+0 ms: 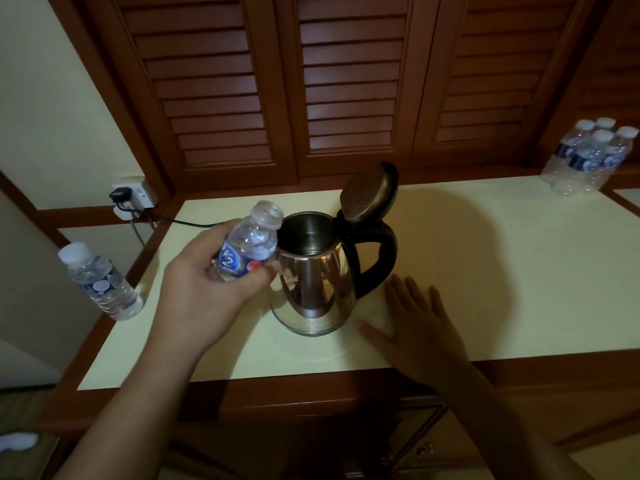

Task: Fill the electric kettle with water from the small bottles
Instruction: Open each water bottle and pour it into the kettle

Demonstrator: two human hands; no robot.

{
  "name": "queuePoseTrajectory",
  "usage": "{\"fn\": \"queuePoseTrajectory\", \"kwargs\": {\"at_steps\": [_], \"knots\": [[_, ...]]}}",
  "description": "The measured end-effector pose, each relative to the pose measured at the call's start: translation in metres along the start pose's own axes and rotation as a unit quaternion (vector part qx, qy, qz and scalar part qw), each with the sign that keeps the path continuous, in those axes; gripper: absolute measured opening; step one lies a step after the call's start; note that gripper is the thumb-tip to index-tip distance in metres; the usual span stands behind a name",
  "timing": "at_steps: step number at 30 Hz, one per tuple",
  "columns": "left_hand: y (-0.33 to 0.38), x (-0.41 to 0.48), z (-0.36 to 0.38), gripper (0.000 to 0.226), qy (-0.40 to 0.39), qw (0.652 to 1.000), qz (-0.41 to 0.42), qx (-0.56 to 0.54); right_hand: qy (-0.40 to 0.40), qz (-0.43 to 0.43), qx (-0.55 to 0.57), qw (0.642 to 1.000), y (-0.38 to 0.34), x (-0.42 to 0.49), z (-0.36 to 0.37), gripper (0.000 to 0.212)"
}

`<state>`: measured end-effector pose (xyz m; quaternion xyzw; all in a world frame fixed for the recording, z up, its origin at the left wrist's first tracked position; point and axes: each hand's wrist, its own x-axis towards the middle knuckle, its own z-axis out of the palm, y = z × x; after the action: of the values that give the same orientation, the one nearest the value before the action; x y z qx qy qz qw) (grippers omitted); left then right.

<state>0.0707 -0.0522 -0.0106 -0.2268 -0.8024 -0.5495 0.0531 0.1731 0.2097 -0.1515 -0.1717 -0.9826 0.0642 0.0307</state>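
Note:
A steel electric kettle (313, 282) with a black handle stands on the pale countertop (502, 271), its lid (369, 194) tipped up and open. My left hand (204, 289) grips a small uncapped water bottle (251, 245), tilted so its mouth sits just left of the kettle's rim. My right hand (415, 323) rests flat on the counter to the right of the kettle, fingers straight and spread. A capped small bottle (100, 282) stands at the counter's left edge.
Several capped bottles (585, 157) are grouped at the back right corner. A wall socket (133, 195) with a plug and black cord sits at the back left. Louvred wooden doors (346, 81) rise behind the counter. A wooden front edge and drawers lie below.

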Motion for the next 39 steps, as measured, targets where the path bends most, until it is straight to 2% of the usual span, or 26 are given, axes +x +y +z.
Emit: {"fn": "queuePoseTrajectory", "kwargs": {"at_steps": [5, 9, 13, 21, 26, 31, 34, 39], "knots": [[0.0, 0.031, -0.01, 0.058, 0.004, 0.975, 0.061, 0.214, 0.004, 0.001, -0.012, 1.0, 0.001, 0.002, 0.003, 0.112], [0.004, 0.048, -0.014, 0.07, 0.009, 0.917, 0.134, 0.374, 0.012, -0.003, -0.02, 1.0, 0.001, 0.002, 0.003, 0.118], [0.006, 0.058, -0.013, 0.065, 0.011, 0.863, 0.187, 0.469, 0.005, -0.006, -0.007, 1.0, 0.001, 0.001, 0.001, 0.117], [0.015, 0.069, -0.011, 0.065, 0.013, 0.803, 0.233, 0.549, 0.018, -0.017, 0.011, 1.0, 0.001, -0.001, -0.001, 0.103], [0.02, 0.072, -0.006, 0.062, 0.0, 0.784, 0.245, 0.571, 0.015, -0.019, 0.02, 1.0, 0.001, -0.002, -0.002, 0.1], [0.025, 0.075, -0.005, 0.072, -0.016, 0.76, 0.247, 0.601, 0.013, -0.022, 0.032, 0.999, 0.002, -0.001, -0.002, 0.104], [0.028, 0.076, -0.004, 0.07, -0.022, 0.747, 0.258, 0.613, 0.014, -0.025, 0.03, 0.999, 0.003, -0.001, -0.001, 0.101], [0.032, 0.078, -0.001, 0.069, -0.027, 0.742, 0.272, 0.613, 0.02, -0.036, 0.039, 0.998, 0.003, -0.003, -0.005, 0.096]]}}
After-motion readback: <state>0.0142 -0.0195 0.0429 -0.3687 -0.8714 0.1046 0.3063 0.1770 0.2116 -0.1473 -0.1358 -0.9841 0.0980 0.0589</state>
